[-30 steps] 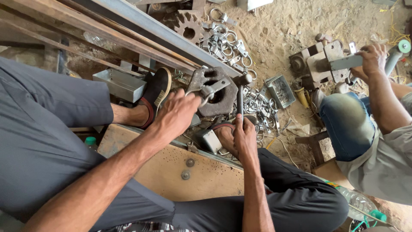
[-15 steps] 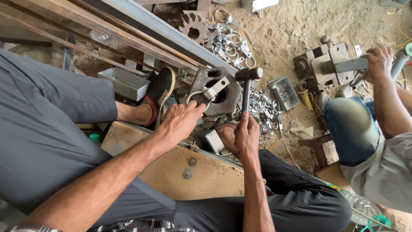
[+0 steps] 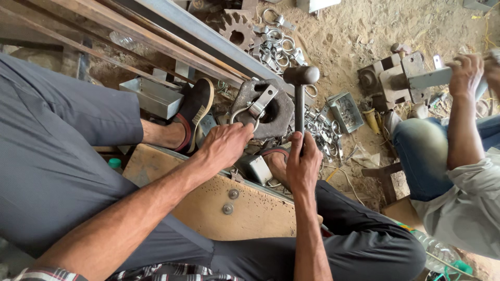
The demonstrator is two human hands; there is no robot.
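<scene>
Steadying a bent grey metal clamp (image 3: 256, 108) on the dark iron block (image 3: 276, 112), the left hand (image 3: 225, 145) pinches it while the right hand (image 3: 302, 164), fingers wrapped tight, raises a steel-headed hammer (image 3: 300, 88) above it.

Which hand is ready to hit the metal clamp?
The right hand, probably: it grips the hammer, raised above the metal block. The left hand steadies the clamp.
</scene>
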